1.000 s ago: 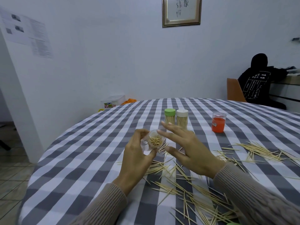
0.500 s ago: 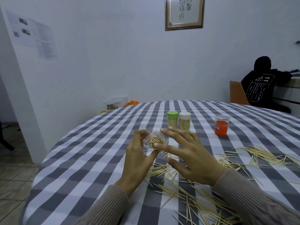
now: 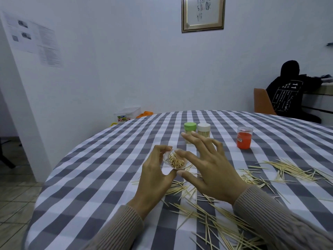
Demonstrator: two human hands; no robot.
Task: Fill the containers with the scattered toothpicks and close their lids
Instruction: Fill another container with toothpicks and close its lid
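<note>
My left hand [image 3: 155, 179] grips a small clear container [image 3: 175, 160] tilted toward me, its open mouth showing toothpicks inside. My right hand [image 3: 207, 168] hovers beside it with fingers spread, the index fingertip touching the container's rim. Loose toothpicks [image 3: 207, 210] lie scattered on the checked tablecloth below and right of my hands, with another heap [image 3: 292, 170] at the right. Behind my hands stand a green-lidded container [image 3: 190, 129] and a white-lidded container [image 3: 204, 129], both closed and holding toothpicks. A clear container with orange inside [image 3: 244, 139] stands further right.
The round table [image 3: 100, 177] with a grey and white checked cloth ends at the left, above a tiled floor. A person in a black hoodie [image 3: 290, 91] sits beyond the table on an orange chair [image 3: 261, 101]. A plastic box [image 3: 127, 113] lies by the wall.
My right hand's fingers have spread and lifted a little over the container's mouth. The left hand keeps holding the container, which tilts slightly more toward me.
</note>
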